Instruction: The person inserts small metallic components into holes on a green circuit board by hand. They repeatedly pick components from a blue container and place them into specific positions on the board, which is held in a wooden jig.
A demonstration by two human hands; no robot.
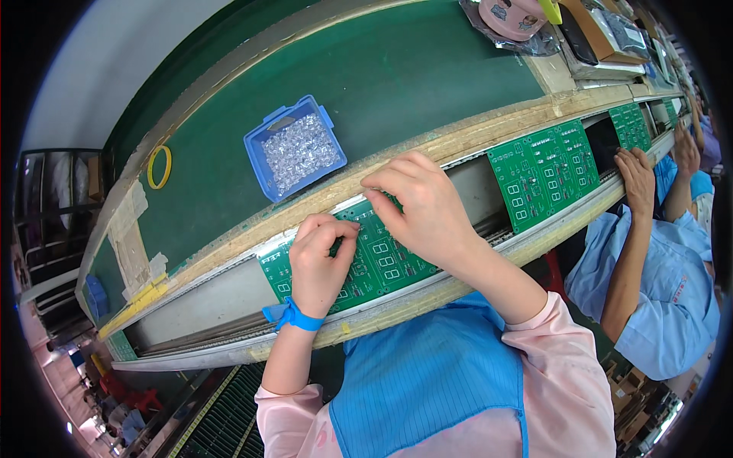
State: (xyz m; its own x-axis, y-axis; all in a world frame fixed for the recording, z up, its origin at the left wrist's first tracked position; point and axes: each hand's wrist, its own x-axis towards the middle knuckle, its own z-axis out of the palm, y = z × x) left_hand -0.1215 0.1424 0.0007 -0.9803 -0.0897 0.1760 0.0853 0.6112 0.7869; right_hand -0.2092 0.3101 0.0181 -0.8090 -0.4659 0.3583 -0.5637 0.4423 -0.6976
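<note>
A green circuit board (374, 263) with white digit outlines lies in the conveyor rail in front of me, partly covered by both hands. My left hand (321, 263), with a blue wrist strap (294, 314), is over the board's left part. Its thumb and forefinger are pinched close to the surface; what they hold, if anything, is too small to name. Above the board's far edge, my right hand (424, 206) has thumb and forefinger brought together, and I cannot make out anything between them. Beyond the rail stands a blue bin (263, 169) full of small clear parts (301, 153).
Another green board (544, 177) sits in the rail to the right, with a further board (630, 127) beyond it. A co-worker's hand (636, 174) touches the rail there. A yellow ring (159, 167) lies on the green bench at left; a pink container (513, 17) stands far right.
</note>
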